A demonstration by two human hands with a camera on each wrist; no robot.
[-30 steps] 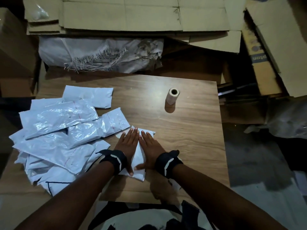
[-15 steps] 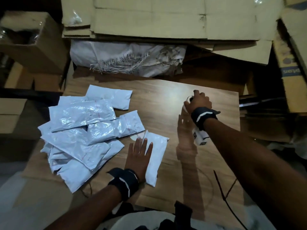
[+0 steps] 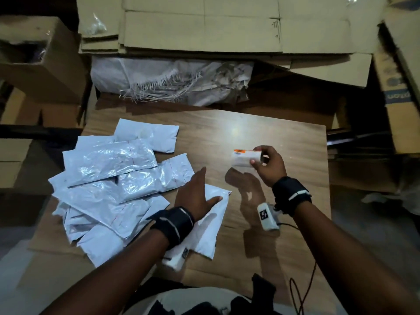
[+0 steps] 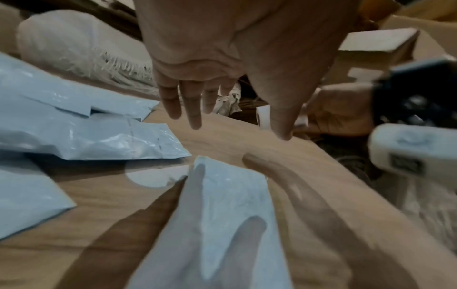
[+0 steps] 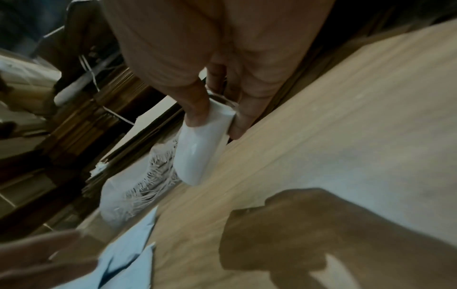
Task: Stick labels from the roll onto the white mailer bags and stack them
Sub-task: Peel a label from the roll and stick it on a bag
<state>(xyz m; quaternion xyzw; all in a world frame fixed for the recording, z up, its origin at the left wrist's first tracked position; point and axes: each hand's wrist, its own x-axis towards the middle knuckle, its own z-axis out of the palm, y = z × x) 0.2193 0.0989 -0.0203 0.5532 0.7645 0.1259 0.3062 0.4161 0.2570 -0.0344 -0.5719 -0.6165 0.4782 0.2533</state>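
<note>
My right hand (image 3: pixel 264 162) grips the white label roll (image 3: pixel 244 158) above the wooden table (image 3: pixel 261 137), right of centre; the wrist view shows thumb and fingers pinching the label roll (image 5: pixel 201 148) at one end. One white mailer bag (image 3: pixel 212 220) lies flat at the table's front. My left hand (image 3: pixel 196 196) hovers over its far end with straight, spread fingers (image 4: pixel 194 109), lifted off the mailer bag (image 4: pixel 222 215) and holding nothing. A loose heap of white mailer bags (image 3: pixel 109 178) covers the table's left side.
Flattened cardboard sheets (image 3: pixel 216 26) and a frayed white woven sack (image 3: pixel 170 80) lie behind the table. Cardboard boxes (image 3: pixel 43 64) stand at the left and another box (image 3: pixel 400 87) at the right. A cable (image 3: pixel 302 289) hangs from my right wrist camera.
My right hand left the mailer bag, reached to the far side for the label roll and brought it back toward me. My left hand rose off the bag and spread its fingers.
</note>
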